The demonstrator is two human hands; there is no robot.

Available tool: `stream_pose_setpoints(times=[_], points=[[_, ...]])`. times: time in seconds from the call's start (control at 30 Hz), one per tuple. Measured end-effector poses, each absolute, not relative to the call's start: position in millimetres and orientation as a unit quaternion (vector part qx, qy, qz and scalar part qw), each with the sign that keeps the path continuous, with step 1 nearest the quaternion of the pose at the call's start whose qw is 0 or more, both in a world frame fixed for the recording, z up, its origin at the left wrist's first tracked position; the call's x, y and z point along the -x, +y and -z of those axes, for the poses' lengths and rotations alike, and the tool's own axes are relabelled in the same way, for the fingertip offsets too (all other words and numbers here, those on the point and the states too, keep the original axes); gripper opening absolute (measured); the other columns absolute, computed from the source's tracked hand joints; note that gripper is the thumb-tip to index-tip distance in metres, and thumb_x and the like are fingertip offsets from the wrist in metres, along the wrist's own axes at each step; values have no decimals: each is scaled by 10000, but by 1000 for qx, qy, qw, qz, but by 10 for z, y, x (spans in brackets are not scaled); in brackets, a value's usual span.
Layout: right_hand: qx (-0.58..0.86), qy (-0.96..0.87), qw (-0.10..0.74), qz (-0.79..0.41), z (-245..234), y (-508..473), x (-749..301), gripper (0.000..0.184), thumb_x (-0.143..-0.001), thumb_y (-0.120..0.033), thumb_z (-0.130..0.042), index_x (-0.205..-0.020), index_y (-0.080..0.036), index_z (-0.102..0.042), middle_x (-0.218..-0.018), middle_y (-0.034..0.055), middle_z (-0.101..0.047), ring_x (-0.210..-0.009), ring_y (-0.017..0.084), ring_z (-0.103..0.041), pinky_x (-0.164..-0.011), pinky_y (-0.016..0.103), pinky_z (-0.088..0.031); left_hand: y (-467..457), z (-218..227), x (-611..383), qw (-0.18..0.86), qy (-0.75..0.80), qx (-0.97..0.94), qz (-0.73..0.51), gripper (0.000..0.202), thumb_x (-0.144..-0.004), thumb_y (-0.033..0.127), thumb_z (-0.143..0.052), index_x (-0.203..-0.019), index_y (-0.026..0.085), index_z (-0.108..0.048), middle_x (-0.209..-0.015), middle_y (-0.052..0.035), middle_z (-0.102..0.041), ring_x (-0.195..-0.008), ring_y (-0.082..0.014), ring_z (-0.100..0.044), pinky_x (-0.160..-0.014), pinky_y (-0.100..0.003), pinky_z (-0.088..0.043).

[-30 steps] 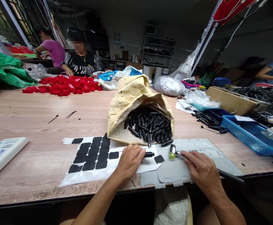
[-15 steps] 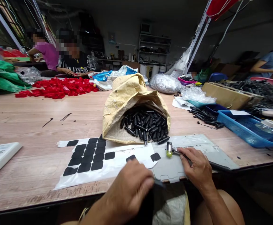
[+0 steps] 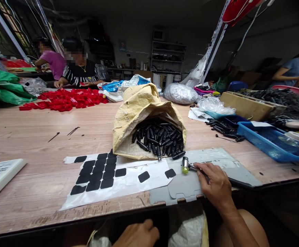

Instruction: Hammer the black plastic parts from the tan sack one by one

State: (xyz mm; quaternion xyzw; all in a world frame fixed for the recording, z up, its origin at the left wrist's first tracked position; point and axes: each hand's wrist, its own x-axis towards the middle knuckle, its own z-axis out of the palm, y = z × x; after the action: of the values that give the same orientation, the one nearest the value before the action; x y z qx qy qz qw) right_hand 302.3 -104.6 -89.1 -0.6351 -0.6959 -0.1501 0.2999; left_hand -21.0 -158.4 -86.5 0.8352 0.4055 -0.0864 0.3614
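Note:
My right hand (image 3: pixel 215 183) is closed around the handle of a small hammer (image 3: pixel 185 165) with a metal head and a yellow-green face. The hammer head rests over a grey board (image 3: pixel 188 187) at the table's front edge. Low in the view, below the table edge, my left hand (image 3: pixel 138 235) has curled fingers; what they hold, if anything, is hidden. Ahead of both hands a tan woven sack (image 3: pixel 131 103) lies with its mouth toward me, full of black tapered plastic parts (image 3: pixel 159 135). Black rounded-square stickers (image 3: pixel 95 171) sit on a white backing sheet (image 3: pixel 87 200) to the left.
Red plastic pieces (image 3: pixel 69 99) are heaped at the far left, near two people. Blue trays (image 3: pixel 265 144) and dark parts crowd the right side. A white box-like object (image 3: pixel 5 175) lies at the left edge. Another sack (image 3: pixel 188 228) hangs below the table edge.
My left hand has moved down and left, from above the table edge to below it, uncovering stickers and the board's edge. The right hand and hammer have stayed nearly in place.

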Motion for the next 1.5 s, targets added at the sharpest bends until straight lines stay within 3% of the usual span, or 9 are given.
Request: stream_pose_setpoints(times=[0.1, 0.2, 0.3, 0.43, 0.63, 0.77, 1.03, 1.23, 1.5], points=[[632, -692, 307, 162, 903, -1042, -3021, 264, -930, -225, -537, -1116, -267, -720, -1020, 30, -724, -977, 231, -615, -856, 368, -441, -1250, 168, 96, 335, 335, -874, -106, 171, -982, 334, -562, -1016, 297, -725, -954, -10, -768, -840, -190, -709, -731, -262, -506], [623, -693, 320, 171, 913, -1038, -3026, 250, -928, -231, -555, -1113, -272, -719, -1010, 21, -720, -949, 223, -612, -840, 363, -438, -653, -199, 68, 125, 479, -837, -232, 215, -1016, 263, -492, -1059, 232, -701, -1020, -52, -752, -928, -217, -665, -776, -311, -487], [618, -696, 324, 169, 916, -1033, -3035, 247, -929, -227, -561, -1115, -271, -717, -1000, 17, -719, -934, 219, -611, -829, 362, -437, -50, -161, 90, 6, 556, -817, -150, 208, -942, 177, -589, -1115, 199, -702, -1119, -93, -727, -1110, -291, -596, -873, -378, -475], [620, -697, 322, 160, 910, -1031, -3039, 258, -923, -215, -568, -1126, -268, -719, -1000, 20, -721, -949, 223, -616, -827, 367, -440, 342, 60, 119, -22, 550, -832, -64, 192, -881, 127, -623, -1017, 199, -739, -1087, -106, -702, -1128, -321, -567, -889, -420, -461], [624, -693, 327, 154, 901, -1036, -3023, 257, -920, -210, -571, -1118, -267, -724, -993, 24, -720, -947, 225, -617, -845, 370, -443, 205, 34, 181, -13, 551, -831, -75, 132, -901, 228, -656, -990, 163, -729, -1103, -135, -652, -1093, -325, -547, -878, -413, -459], [622, -695, 328, 151, 903, -1030, -3021, 252, -917, -210, -577, -1115, -267, -722, -997, 19, -720, -947, 222, -619, -854, 372, -447, -169, 100, 119, 94, 481, -854, -173, 139, -957, 279, -612, -1056, 211, -682, -1036, -63, -680, -1010, -262, -565, -867, -378, -455], [613, -698, 355, 103, 775, -1063, -2949, 195, -952, -296, -599, -1101, -277, -724, -982, 21, -726, -955, 219, -644, -881, 378, -474, -479, 549, 10, 260, 446, -800, -305, 176, -835, 232, -751, -1002, 215, -697, -991, -36, -683, -973, -237, -576, -855, -348, -444], [570, -682, 458, -12, 485, -1216, -2428, 261, -998, -294, -545, -1212, -267, -693, -1078, 41, -728, -1019, 189, -674, -920, 316, -514, -449, 504, 7, 275, 458, -788, -307, 136, -783, 198, -774, -888, 210, -689, -941, -23, -682, -941, -230, -571, -835, -340, -435], [562, -699, 442, 11, 401, -1287, -2045, 320, -1013, -243, -505, -1280, -270, -680, -1020, 47, -733, -950, 179, -692, -858, 287, -522, -425, 552, 2, 282, 458, -787, -301, 150, -746, 190, -793, -876, 204, -720, -923, -22, -695, -943, -229, -583, -827, -332, -434]])
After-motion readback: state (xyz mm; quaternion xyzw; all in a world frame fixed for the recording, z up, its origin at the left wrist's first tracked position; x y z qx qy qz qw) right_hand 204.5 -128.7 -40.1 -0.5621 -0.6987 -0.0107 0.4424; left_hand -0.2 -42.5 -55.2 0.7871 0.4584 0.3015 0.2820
